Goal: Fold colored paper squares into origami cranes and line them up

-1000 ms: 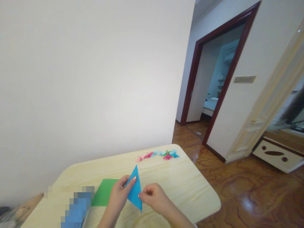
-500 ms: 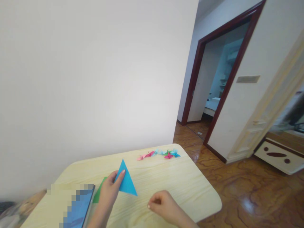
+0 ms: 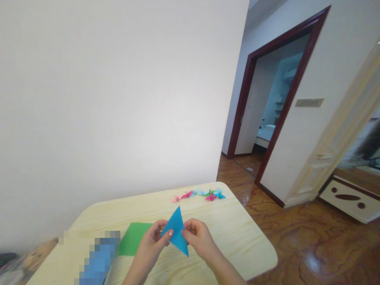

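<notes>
A blue sheet of origami paper (image 3: pixel 177 229), folded into a triangle, is held up over the table between my two hands. My left hand (image 3: pixel 156 236) grips its left side, thumb on the near face and fingers behind. On the right edge, my right hand (image 3: pixel 198 236) pinches the paper between thumb and curled fingers. One point of the triangle is up, another slants down to the right. Green paper (image 3: pixel 132 238) lies flat on the table (image 3: pixel 231 233), partly covered by my left hand.
Several small folded paper cranes (image 3: pixel 211 194) in pink, red, green and blue stand in a row near the table's far edge. A blurred-out blue rectangular object (image 3: pixel 99 257) lies at the left. The white wall (image 3: pixel 133 118) rises behind the table; a doorway (image 3: pixel 249 103) is at the right.
The blue triangle has moved right and turned. My right hand, previously apart from it, has come up and taken hold of its right edge. More of the green paper shows.
</notes>
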### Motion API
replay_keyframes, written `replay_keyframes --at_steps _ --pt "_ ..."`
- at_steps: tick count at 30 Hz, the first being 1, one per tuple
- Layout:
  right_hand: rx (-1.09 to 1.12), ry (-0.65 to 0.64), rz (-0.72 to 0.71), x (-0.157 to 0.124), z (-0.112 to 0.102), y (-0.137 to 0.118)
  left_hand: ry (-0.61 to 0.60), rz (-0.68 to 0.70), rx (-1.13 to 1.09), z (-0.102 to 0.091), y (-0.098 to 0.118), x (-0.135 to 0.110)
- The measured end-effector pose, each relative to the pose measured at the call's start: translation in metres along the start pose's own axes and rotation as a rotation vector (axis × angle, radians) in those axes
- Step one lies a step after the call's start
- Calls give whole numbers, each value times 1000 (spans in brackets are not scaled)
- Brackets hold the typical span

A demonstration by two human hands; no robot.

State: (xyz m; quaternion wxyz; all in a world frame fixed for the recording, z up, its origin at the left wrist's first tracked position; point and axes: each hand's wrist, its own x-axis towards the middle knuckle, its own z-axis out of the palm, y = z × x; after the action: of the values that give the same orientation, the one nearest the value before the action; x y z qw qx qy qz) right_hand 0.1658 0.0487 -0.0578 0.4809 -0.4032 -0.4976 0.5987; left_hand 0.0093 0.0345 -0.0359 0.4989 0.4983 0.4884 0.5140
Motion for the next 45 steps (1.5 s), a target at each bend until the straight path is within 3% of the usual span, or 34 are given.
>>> replay_keyframes --at_steps 3,6,15,23,28,33,40,42,45 --pt "32 -9 -8 0 -4 -2 -34 -7 11 -1 -1 -4" --pt "66 -28 -111 0 -4 -7 -38 -7 25 1 3 -6" --pt "72 -43 -413 -4 -4 -19 86 -105 -251 6 14 -10" --pt "-203 -135 -451 -14 -9 -32 80 -118 -336 6 21 -14" --pt "-389 -27 -549 -14 -12 -38 13 -126 -213 7 19 -14" --pt "-403 5 -553 -11 -12 -36 7 -79 -92 10 19 -13" --pt "-449 -56 -586 -19 -10 -41 56 17 12 10 24 -12" --pt "-408 -57 -527 -19 -9 -40 46 35 28 9 24 -11" --pt "-325 -41 -305 -14 -8 -34 16 38 40 10 22 -10"
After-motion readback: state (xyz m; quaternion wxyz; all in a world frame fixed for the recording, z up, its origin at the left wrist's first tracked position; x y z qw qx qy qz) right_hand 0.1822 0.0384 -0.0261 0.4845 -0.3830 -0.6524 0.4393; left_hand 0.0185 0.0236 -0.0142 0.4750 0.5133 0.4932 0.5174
